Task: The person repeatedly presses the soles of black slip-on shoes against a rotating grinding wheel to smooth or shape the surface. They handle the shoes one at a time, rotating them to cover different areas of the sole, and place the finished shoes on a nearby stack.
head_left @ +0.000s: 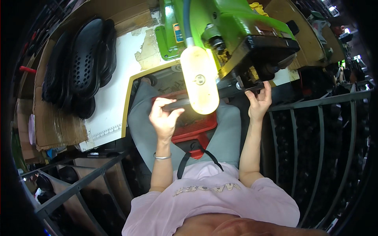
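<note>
1. Left hand (162, 120): grip pinched on one end of a long dark piece (177, 104), which runs behind the lamp (200, 92).
2. Right hand (259, 103): raised against the underside of the green machine (252, 23) — whether its grip holds the piece, I cannot tell.
3. Likely step: steadying the piece at the machine; the next move calls for even support — fingertips clear.

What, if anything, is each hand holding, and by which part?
Left hand: a dark flat strip, pinched at its left end. Right hand: near the green machine, hold unclear.
</note>
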{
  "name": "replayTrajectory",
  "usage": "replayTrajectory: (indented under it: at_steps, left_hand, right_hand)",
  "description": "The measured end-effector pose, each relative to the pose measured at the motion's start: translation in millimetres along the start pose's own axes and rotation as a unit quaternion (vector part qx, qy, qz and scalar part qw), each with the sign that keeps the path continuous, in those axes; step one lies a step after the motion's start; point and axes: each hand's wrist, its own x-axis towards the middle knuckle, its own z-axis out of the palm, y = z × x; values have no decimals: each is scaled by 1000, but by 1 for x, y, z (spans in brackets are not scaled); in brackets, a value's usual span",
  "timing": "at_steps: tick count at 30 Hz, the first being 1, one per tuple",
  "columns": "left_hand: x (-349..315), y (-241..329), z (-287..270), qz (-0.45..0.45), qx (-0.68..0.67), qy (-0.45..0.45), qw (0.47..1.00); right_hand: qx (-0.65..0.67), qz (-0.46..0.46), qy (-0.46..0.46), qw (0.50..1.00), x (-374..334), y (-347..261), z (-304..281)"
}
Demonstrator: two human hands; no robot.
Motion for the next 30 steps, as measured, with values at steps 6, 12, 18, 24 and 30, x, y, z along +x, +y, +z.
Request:
replayTrajectory:
  at_steps: [6, 12, 18, 24, 30]
  left_hand:
    - [12, -6, 67, 179, 149, 38, 972]
    - [5, -9, 92, 146, 207, 24, 967]
    - [9, -11, 39, 83, 168, -11, 982]
    - [29, 22, 10, 97, 149, -46, 983]
    - [35, -8, -50, 69, 37, -79, 994]
  right_hand:
    - [218, 74, 71, 970, 8, 55, -26]
    - [230, 90, 118, 962, 5, 74, -29]
    - [88, 31, 126, 988, 4, 45, -17]
    - [-50, -66, 66, 994, -2, 6, 5]
    - [-52, -101, 8, 993, -15, -19, 31]
